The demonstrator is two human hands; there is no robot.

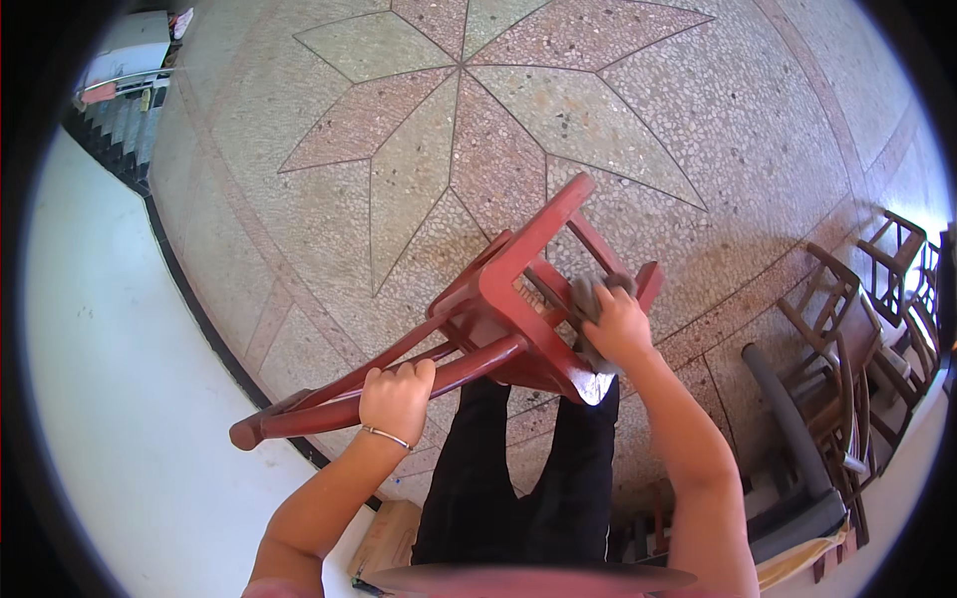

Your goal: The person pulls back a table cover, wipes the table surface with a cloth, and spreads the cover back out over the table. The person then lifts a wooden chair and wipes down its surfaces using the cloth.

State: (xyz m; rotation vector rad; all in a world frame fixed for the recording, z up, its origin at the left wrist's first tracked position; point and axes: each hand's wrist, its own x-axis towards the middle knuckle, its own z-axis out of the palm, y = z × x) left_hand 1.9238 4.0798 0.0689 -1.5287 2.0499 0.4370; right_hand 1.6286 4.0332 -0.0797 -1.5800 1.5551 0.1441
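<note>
A red-painted wooden chair [516,299] is tipped over in front of my legs, its frame and rails facing up and its long back posts reaching to the lower left. My left hand [398,400] is closed around one of these posts. My right hand [619,318] holds a crumpled grey-brown cloth [587,306] against the chair's right side, among the rails. Part of the cloth hangs below my fingers. The glossy corner near my right knee reflects light.
Several dark wooden chairs [841,321] stand along the right. A cardboard box [385,538] lies at lower left beside the white wall [134,359]. Stairs [119,134] show at upper left. The terrazzo floor [501,127] has a star pattern.
</note>
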